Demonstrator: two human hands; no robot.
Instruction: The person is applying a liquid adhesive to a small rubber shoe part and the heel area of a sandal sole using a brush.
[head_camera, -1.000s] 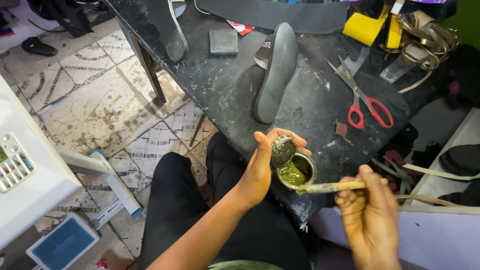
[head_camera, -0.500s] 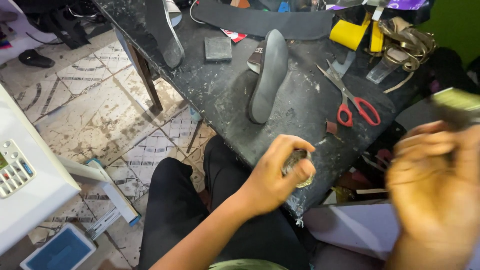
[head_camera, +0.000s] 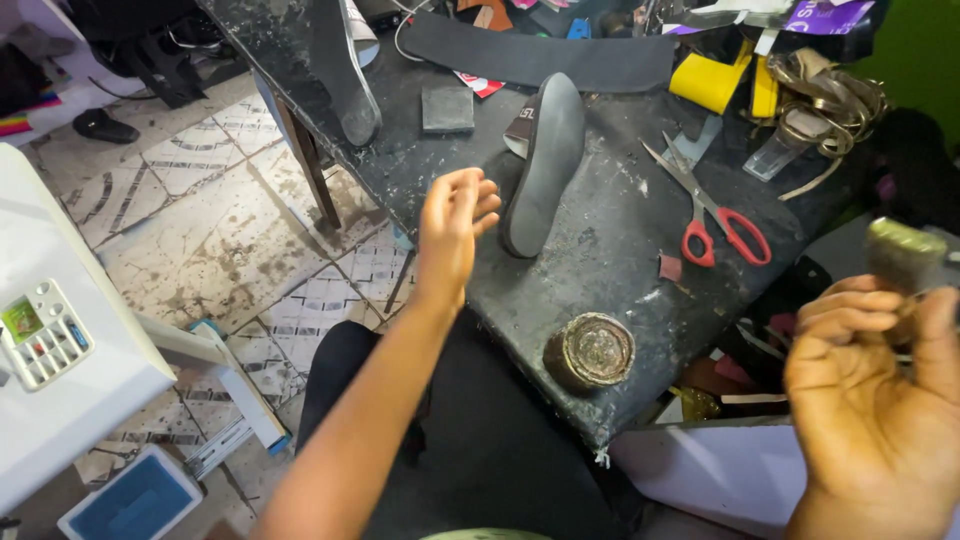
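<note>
My left hand (head_camera: 452, 230) hovers open, fingers apart, just left of a dark shoe sole (head_camera: 545, 160) that lies on the black, stained worktable (head_camera: 610, 270). It touches nothing. A small round glue tin (head_camera: 590, 352) stands closed near the table's front edge, below and right of that hand. My right hand (head_camera: 880, 390) is raised at the far right, off the table's edge, curled around a brush whose glue-coated tip (head_camera: 905, 250) sticks up above the fingers. The brush handle is hidden in the fist.
Red-handled scissors (head_camera: 720, 225) lie right of the sole. A second sole (head_camera: 345, 70), a grey block (head_camera: 447, 108) and a long black strip (head_camera: 540, 60) sit further back, with yellow scraps (head_camera: 710, 80). A white stand (head_camera: 70, 400) and blue box (head_camera: 130, 500) are on the tiled floor, left.
The tin, held open in my left hand before, now stands closed on the table. My left hand has risen toward the sole. My right hand pulled the brush away to the right.
</note>
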